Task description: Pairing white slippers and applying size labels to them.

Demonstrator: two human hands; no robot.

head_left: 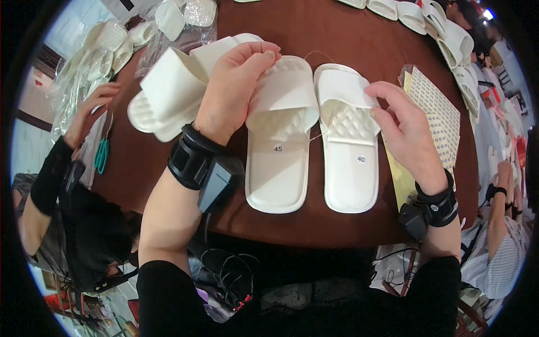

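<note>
Co-worker's hand (90,106): at far left we see it on the dark red-brown round table (348,33), near teal scissors (101,155).
Loose white foam slides (168,92): stacked left of our hands.
Left hand (233,90): palm down, wrist bent, fingers closed in a pinch on the strap of the left white foam slide (279,135).
Handling: we judge the slides light, soft and bendy; the strap is the best hold.
Right white foam slide (349,140): flat on the table, just beside the first.
Right hand (401,129): fingers narrow, tips touching this strap's edge.
Yellow sticker sheet (435,112): under the right hand.
</note>
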